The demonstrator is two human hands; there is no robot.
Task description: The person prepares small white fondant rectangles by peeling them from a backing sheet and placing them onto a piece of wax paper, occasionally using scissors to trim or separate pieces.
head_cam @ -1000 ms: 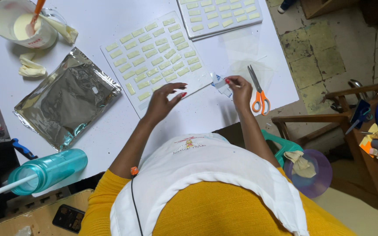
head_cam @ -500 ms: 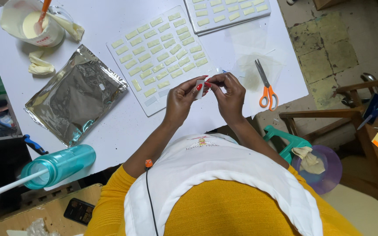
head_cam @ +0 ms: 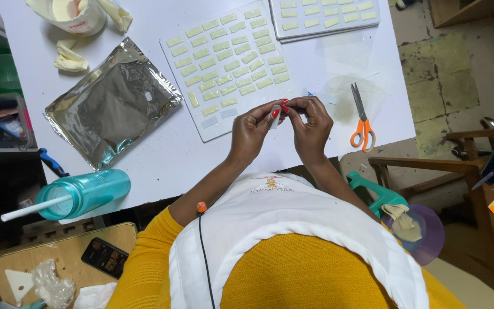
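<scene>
Together, left hand (head_cam: 251,130) and right hand (head_cam: 312,126) pinch a small white piece (head_cam: 275,116).

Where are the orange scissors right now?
In the head view, the orange scissors lie on the white table, just right of the right hand.

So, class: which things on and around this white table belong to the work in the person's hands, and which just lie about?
In use:
left hand
right hand
small white piece pinched between them
white sheet of pale yellow rectangular pieces

Lying about:
orange-handled scissors
crinkled silver foil pouch
teal plastic bottle
black phone
</scene>
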